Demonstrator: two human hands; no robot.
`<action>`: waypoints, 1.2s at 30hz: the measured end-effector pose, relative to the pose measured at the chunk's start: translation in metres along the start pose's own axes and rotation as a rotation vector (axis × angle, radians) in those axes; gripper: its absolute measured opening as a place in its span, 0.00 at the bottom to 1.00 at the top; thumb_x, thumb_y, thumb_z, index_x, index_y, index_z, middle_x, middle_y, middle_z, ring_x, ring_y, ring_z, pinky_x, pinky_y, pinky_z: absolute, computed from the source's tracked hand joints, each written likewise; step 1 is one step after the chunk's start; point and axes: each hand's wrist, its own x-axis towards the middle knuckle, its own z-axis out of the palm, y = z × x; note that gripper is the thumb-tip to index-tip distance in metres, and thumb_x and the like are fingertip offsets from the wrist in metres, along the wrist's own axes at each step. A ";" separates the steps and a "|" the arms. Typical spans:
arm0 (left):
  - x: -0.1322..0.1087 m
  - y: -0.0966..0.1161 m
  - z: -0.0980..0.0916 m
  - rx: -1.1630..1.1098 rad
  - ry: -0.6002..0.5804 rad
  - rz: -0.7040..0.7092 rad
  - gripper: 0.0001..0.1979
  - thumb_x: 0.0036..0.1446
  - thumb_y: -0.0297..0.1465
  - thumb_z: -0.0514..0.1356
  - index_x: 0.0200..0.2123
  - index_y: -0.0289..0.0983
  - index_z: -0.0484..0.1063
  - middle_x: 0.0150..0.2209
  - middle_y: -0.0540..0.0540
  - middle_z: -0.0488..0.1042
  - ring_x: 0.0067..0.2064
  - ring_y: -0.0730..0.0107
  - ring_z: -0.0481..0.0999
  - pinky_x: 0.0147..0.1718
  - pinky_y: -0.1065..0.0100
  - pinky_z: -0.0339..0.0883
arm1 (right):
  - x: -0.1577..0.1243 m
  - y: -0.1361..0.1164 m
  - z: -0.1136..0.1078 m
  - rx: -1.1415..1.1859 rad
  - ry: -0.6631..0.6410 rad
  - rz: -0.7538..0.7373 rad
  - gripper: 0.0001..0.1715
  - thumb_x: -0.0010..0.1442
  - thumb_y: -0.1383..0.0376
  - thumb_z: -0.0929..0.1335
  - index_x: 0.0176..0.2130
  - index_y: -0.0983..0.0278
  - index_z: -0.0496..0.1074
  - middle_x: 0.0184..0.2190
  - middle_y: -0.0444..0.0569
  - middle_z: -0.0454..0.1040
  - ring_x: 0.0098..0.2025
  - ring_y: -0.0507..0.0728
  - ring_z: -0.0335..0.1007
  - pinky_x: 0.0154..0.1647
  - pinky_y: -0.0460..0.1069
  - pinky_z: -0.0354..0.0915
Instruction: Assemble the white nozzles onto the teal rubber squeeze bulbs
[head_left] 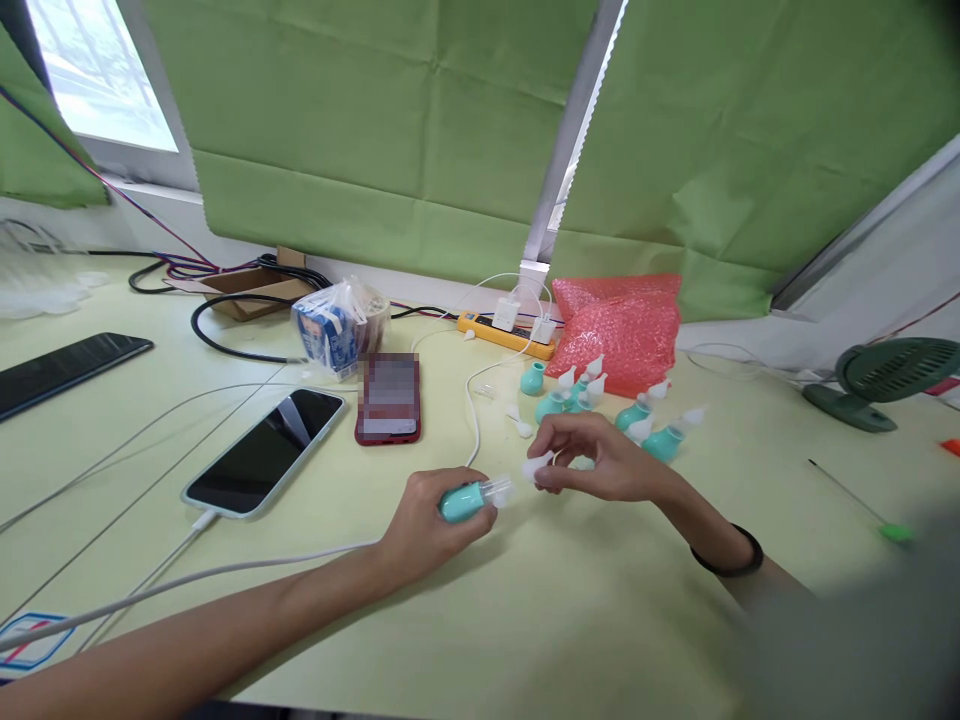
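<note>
The fingers of our left hand, at the centre of the frame, close around a teal bulb, its clear tube sticking out to the right. The fingers of our right hand, right of centre, pinch a white tip – near the tube's end, but apart from it. We would do best to hold the bulb firmly without squeezing, since it may well be soft, and to keep our fingertips off the tube's end. The tip looks small enough to slip, so we should keep the pinch snug and the two pieces in line – a tilt would be harder to manage. Just past the right fingers lies a loose tip; farther right sit other bulbs, which our knuckles should not knock. Towards the lower left, a white cable runs by our left wrist; we should avoid dragging it. Above the bulbs rests a red pouch.
</note>
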 end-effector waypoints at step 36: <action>-0.007 -0.009 0.004 0.090 -0.022 0.188 0.08 0.48 0.27 0.52 0.26 0.33 0.70 0.18 0.52 0.62 0.20 0.78 0.57 0.20 0.76 0.53 | 0.014 0.026 0.026 0.644 -0.122 0.176 0.11 0.42 0.66 0.71 0.22 0.70 0.66 0.23 0.50 0.76 0.25 0.55 0.73 0.22 0.45 0.69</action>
